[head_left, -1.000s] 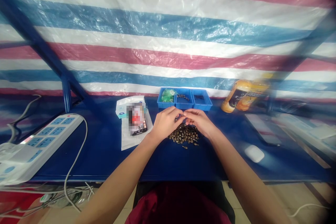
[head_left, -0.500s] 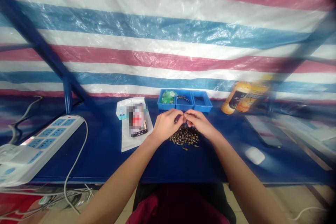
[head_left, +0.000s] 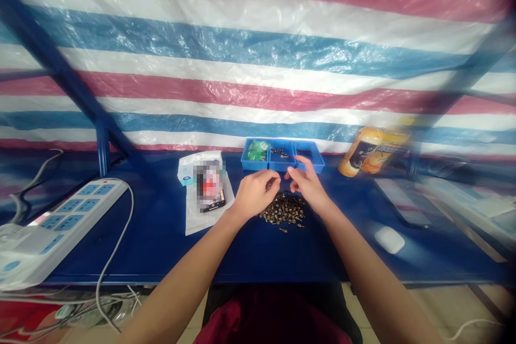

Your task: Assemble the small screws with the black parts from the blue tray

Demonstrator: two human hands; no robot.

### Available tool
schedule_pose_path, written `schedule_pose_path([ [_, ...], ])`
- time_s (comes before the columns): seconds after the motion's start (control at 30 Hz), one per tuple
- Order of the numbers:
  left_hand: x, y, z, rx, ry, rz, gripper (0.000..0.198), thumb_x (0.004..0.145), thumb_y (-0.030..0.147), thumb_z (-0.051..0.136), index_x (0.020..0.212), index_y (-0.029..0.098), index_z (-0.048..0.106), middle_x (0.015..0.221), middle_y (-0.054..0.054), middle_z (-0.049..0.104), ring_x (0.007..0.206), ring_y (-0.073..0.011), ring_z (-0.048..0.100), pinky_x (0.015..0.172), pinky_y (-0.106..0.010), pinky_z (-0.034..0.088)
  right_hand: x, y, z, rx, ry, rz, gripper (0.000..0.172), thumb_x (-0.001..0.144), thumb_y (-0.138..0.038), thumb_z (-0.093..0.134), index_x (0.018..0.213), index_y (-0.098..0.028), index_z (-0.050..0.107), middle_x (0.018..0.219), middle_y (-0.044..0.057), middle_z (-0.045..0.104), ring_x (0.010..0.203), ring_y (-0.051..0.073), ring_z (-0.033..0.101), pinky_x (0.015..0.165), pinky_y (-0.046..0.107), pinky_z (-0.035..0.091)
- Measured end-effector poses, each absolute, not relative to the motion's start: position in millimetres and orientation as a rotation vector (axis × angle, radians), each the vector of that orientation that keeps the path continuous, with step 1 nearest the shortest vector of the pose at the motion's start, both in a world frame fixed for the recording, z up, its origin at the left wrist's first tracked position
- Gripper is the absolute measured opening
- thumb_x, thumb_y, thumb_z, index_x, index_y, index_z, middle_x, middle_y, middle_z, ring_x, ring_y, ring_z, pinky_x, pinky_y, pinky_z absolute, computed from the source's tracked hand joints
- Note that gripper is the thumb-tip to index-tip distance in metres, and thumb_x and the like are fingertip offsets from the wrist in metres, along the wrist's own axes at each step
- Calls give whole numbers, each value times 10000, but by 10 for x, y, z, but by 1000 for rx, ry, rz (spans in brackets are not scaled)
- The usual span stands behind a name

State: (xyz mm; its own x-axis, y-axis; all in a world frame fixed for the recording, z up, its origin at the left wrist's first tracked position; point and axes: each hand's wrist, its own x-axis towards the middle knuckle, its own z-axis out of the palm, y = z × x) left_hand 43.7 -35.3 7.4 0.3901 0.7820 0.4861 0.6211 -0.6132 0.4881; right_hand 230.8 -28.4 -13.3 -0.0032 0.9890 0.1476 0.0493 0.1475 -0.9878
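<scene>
A heap of small brass-coloured metal parts [head_left: 284, 209] lies on the blue table [head_left: 161, 236]. My left hand [head_left: 253, 193] hovers just left of the heap, fingers curled in a pinch on something I cannot make out. My right hand [head_left: 306, 183] is just above the heap's far right side, fingers partly spread, index lifted toward the blue trays [head_left: 282, 155]. The fingertips of the two hands are slightly apart.
Three joined blue trays stand behind the heap; one holds green pieces [head_left: 257, 148]. A phone [head_left: 209, 187] lies on white paper at the left, a white power strip [head_left: 52, 220] farther left. An orange bottle [head_left: 373, 150] lies on the right, a white earbud case [head_left: 389, 239] nearer.
My hands were pressed together over the heap; now they have drawn apart, and my right hand has lifted toward the trays with its fingers spread.
</scene>
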Motion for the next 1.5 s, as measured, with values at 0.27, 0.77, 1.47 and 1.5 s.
schedule_pose_path([
  [0.27, 426, -332, 87, 2422, 1316, 985, 198, 952, 307, 484, 938, 240, 670, 846, -3, 711, 761, -162, 646, 730, -272, 457, 2482, -214, -154, -1369, -1529, 745, 337, 869, -512, 572, 1019, -223, 660, 722, 10, 651, 585, 151, 560, 601, 299, 452],
  [0.77, 414, -289, -13, 2423, 1449, 846, 188, 938, 344, 527, 1012, 260, 678, 1039, -35, 676, 1007, -228, 632, 786, -328, 505, 2618, -240, -265, -1479, -2216, 382, 157, 871, -257, 607, 872, -268, 764, 968, 47, 710, 884, 208, 653, 805, 321, 467],
  [1.47, 423, -244, 55, 2029, 1038, 1103, 177, 906, 300, 578, 947, 204, 721, 924, -10, 747, 803, -153, 672, 697, -250, 502, 2358, -313, -104, -1016, -1613, 990, 304, 827, -441, 695, 1038, -227, 649, 940, 38, 684, 873, 190, 641, 786, 326, 504],
  [1.5, 422, -241, 49, 2027, 1037, 1120, 174, 903, 299, 584, 944, 203, 723, 914, -10, 747, 792, -151, 672, 683, -247, 499, 2358, -311, -114, -1024, -1615, 997, 299, 849, -459, 669, 1034, -226, 646, 919, 34, 678, 864, 188, 636, 787, 326, 501],
])
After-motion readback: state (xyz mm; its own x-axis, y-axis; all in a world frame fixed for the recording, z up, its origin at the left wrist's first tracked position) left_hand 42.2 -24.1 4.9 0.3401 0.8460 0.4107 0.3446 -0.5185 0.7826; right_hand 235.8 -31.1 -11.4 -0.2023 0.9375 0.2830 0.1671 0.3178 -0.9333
